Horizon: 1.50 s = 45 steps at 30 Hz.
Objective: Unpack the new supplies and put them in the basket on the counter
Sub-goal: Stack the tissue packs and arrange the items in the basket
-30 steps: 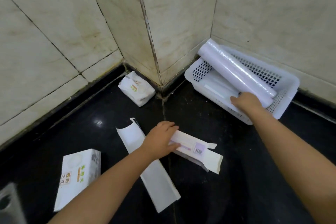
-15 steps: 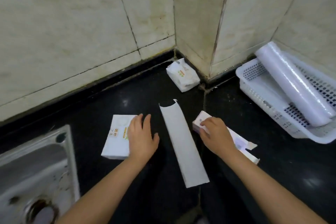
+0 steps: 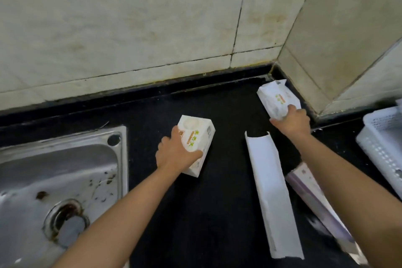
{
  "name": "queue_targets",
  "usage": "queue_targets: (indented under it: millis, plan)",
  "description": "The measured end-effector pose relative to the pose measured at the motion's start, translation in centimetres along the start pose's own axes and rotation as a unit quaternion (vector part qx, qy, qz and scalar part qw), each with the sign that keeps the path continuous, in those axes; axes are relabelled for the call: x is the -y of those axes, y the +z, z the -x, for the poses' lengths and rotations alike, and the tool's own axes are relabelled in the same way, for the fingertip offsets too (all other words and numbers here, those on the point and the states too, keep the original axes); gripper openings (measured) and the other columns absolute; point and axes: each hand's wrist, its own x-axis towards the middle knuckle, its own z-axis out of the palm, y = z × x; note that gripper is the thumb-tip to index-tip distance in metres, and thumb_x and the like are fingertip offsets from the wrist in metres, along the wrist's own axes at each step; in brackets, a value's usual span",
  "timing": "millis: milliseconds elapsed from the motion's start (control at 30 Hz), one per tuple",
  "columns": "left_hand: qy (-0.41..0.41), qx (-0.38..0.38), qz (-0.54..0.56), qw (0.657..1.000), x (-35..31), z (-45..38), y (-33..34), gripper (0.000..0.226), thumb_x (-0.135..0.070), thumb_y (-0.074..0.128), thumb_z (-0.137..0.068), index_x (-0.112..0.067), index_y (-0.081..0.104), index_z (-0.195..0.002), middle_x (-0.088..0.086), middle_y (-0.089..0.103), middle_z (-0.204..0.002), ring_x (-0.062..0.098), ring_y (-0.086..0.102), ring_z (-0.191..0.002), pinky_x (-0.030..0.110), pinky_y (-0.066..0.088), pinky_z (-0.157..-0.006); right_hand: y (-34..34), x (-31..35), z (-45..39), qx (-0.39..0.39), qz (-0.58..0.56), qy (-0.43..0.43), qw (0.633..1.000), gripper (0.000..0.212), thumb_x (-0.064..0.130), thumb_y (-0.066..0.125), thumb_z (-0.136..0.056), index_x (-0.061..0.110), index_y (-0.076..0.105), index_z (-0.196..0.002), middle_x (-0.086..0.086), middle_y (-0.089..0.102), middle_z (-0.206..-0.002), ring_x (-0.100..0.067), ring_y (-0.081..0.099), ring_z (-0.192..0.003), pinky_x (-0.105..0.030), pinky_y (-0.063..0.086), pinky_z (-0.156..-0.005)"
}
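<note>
My left hand (image 3: pixel 176 153) grips a white tissue pack with green and orange print (image 3: pixel 196 137), lifted and tilted above the black counter near the sink. My right hand (image 3: pixel 291 120) holds a second white tissue pack (image 3: pixel 277 98) near the wall corner at the back right. The white perforated basket (image 3: pixel 378 137) shows only partly at the right edge. A long white cardboard sleeve (image 3: pixel 272 193) lies open on the counter between my arms, and the flattened white and purple box (image 3: pixel 313 200) lies beside it, partly hidden under my right forearm.
A steel sink (image 3: pixel 58 172) with a stained drain (image 3: pixel 65 222) fills the lower left. Tiled walls (image 3: pixel 130 28) close the back and form a corner at the right. The black counter (image 3: pixel 217 213) stretches between sink and basket.
The view swung left from the basket toward the sink. My left hand picked up the tissue pack by the sink; my right hand left the flattened box and took the pack in the corner.
</note>
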Motion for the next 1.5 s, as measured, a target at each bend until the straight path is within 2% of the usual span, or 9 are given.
queue_targets:
  millis: [333,467,600,767,867,1033,1200,1367,1500]
  plan:
    - [0.026,0.011,0.189,0.982,-1.1,-5.9,-1.7,0.091,-0.035,0.069,-0.074,-0.026,0.013,-0.144,0.01,0.04,-0.137,0.028,0.044,-0.122,0.044,0.043,-0.098,2.0,3.4,-2.5,0.013,0.032,-0.076,0.996,0.024,0.011,0.047,-0.091,-0.007,0.06,-0.101,-0.024,0.051,-0.119,-0.037,0.054,-0.104,-0.035,0.042,-0.085]
    - [0.008,0.047,0.233,0.971,-3.5,-7.5,-1.9,0.084,-0.036,0.067,-0.078,-0.024,0.017,-0.144,0.011,0.041,-0.138,0.03,0.048,-0.118,0.043,0.044,-0.094,3.4,6.4,-0.6,0.125,-0.013,-0.1,0.987,0.031,0.012,0.054,-0.084,0.012,0.045,-0.054,-0.013,0.054,-0.076,-0.032,0.059,-0.084,-0.031,0.048,-0.069]
    - [0.012,0.06,0.254,0.965,-7.7,-8.3,-2.0,0.081,-0.038,0.066,-0.079,-0.022,0.019,-0.144,0.012,0.04,-0.14,0.032,0.046,-0.12,0.04,0.042,-0.091,2.3,4.4,-0.6,0.136,-0.133,-0.079,0.979,0.027,0.012,0.06,-0.082,0.006,0.064,-0.108,-0.013,0.061,-0.116,-0.026,0.057,-0.109,-0.026,0.044,-0.089]
    - [-0.016,0.167,0.351,0.921,-17.5,-8.3,0.3,0.078,-0.044,0.062,-0.08,-0.021,0.02,-0.143,0.014,0.044,-0.134,0.03,0.051,-0.104,0.039,0.045,-0.086,-0.5,-3.3,0.4,0.098,-0.362,0.011,0.927,0.028,0.005,0.058,-0.086,0.023,0.059,-0.065,-0.002,0.06,-0.068,-0.011,0.056,-0.063,-0.012,0.047,-0.053]
    - [-0.037,0.193,0.391,0.899,-23.8,-7.6,3.7,0.086,-0.046,0.063,-0.078,-0.018,0.015,-0.144,0.017,0.041,-0.137,0.034,0.047,-0.116,0.04,0.043,-0.098,-1.4,-7.3,1.0,0.072,-0.385,0.036,0.919,0.031,0.004,0.057,-0.087,0.024,0.06,-0.063,-0.002,0.06,-0.065,-0.012,0.056,-0.063,-0.015,0.047,-0.055]
    - [-0.087,0.139,0.238,0.957,-28.7,-6.3,9.1,0.098,-0.049,0.059,-0.08,-0.016,-0.004,-0.147,0.02,0.021,-0.147,0.036,0.028,-0.132,0.048,0.028,-0.111,-1.9,-10.7,0.2,0.082,-0.36,0.041,0.928,0.028,0.007,0.055,-0.087,0.024,0.059,-0.066,0.003,0.06,-0.071,-0.017,0.058,-0.08,-0.035,0.048,-0.084]
    - [0.009,0.147,0.165,0.975,-29.0,-4.9,11.5,0.09,-0.053,0.055,-0.083,-0.02,0.002,-0.147,0.017,0.015,-0.149,0.034,0.025,-0.133,0.042,0.03,-0.11,-1.5,-12.2,-0.3,0.062,-0.358,0.064,0.93,0.022,0.005,0.054,-0.087,0.019,0.063,-0.073,-0.01,0.064,-0.082,-0.02,0.06,-0.079,-0.033,0.05,-0.078]
    - [0.106,-0.093,0.106,0.984,-22.0,-6.6,9.8,0.076,-0.03,0.06,-0.086,-0.01,0.017,-0.145,0.018,0.012,-0.154,0.033,0.013,-0.142,0.044,0.02,-0.116,-0.1,-8.3,-2.1,-0.023,-0.21,-0.086,0.974,0.05,0.019,0.063,-0.084,0.014,0.046,-0.131,-0.008,0.046,-0.134,-0.02,0.047,-0.121,-0.027,0.041,-0.1]
    - [0.037,-0.006,0.157,0.987,-17.7,-9.9,8.3,0.073,-0.023,0.063,-0.085,-0.005,0.021,-0.142,0.021,0.032,-0.146,0.033,0.035,-0.133,0.043,0.036,-0.109,1.7,-5.3,-3.6,-0.016,-0.082,-0.143,0.986,0.05,0.021,0.053,-0.09,0.021,0.037,-0.137,-0.009,0.022,-0.151,-0.025,0.017,-0.14,-0.041,0.026,-0.116]
